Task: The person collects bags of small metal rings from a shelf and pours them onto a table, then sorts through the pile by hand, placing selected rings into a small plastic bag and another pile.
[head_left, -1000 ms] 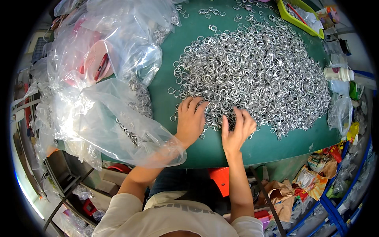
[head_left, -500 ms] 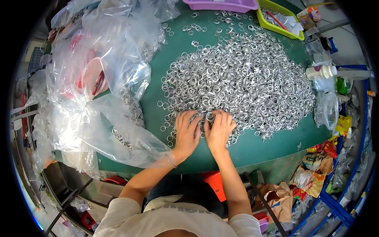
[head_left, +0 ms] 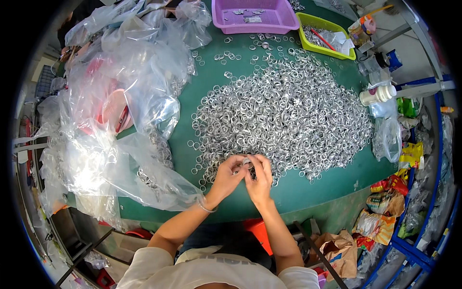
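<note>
Green surface (head_left: pixel 288 192) fills most of the view. Left side is buried under a heap of clear plastic bags (head_left: pixel 120 120), some with rings inside. Centre-right: a big pile of silver metal rings (head_left: pixel 288 106), spreading from the far trays down to the near edge. Purple tray (head_left: pixel 284 19) and yellow-green tray (head_left: pixel 313 24) sit at the far end, with a white bottle (head_left: pixel 378 95) on the right rim. Both hands meet at the pile's near edge. Left hand (head_left: pixel 226 178) and right hand (head_left: pixel 260 180) are touching, fingertips pressed together and pinching a small ring (head_left: pixel 246 161) between them. I can't tell if it's one ring or several, too small. The pile lies directly ahead of the hands and a bit right, so the right hand is nearer the bulk, while the left is nearer the open bag mouth (head_left: pixel 159 183) just beside its wrist. No useful long axis on a ring; it looks held roughly flat.
</note>
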The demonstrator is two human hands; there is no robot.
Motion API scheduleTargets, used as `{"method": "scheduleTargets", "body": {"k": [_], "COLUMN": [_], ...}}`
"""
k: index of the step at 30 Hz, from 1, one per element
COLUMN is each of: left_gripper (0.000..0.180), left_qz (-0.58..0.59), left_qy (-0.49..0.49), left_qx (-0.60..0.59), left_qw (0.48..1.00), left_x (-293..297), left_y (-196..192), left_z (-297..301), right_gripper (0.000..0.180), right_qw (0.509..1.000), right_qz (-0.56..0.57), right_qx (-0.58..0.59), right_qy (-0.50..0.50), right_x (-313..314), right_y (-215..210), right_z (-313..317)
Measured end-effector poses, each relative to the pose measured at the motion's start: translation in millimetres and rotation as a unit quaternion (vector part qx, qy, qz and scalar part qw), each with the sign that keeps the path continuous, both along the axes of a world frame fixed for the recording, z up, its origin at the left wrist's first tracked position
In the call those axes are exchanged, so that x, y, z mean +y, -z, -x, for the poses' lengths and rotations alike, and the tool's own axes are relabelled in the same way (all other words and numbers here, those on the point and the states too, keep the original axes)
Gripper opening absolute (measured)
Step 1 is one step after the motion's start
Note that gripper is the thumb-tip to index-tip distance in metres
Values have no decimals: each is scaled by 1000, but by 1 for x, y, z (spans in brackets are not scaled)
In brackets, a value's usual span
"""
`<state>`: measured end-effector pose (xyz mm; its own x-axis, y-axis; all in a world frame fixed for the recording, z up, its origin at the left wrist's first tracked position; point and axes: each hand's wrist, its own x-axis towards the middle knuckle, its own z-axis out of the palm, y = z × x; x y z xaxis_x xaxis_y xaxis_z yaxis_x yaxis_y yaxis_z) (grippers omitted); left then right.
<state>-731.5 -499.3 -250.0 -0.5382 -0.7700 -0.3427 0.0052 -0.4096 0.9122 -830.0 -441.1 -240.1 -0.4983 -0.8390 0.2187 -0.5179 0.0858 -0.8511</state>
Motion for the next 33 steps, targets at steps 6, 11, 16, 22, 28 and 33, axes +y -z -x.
{"method": "scheduleTargets", "body": {"k": [6, 11, 16, 22, 28, 33], "left_gripper": [21, 28, 22, 21, 19, 17], "left_qz": [-53, -73, -66, -47, -18, 27], "left_qy": [-9, 13, 27, 41, 50, 74], "left_qx": [89, 75, 49, 16, 1, -9], "left_qw": [995, 994, 996, 998, 999, 997], "left_x": [-7, -16, -17, -28, -33, -18], "left_y": [0, -5, -3, -4, 2, -2], "left_z": [-2, 0, -3, -4, -6, -13], "right_gripper": [37, 32, 30, 31, 32, 34], "right_qw": [1000, 996, 990, 974, 941, 903], "right_qz": [-8, -54, -84, -89, -79, -71], "right_qx": [9, 42, -107, -151, -84, -20], "right_qy": [-27, -59, 24, 143, 317, 424], "right_x": [-13, -17, -9, 17, 82, 140], "right_y": [-9, -20, -16, -5, 6, 19], "right_z": [9, 17, 12, 29, 91, 164]}}
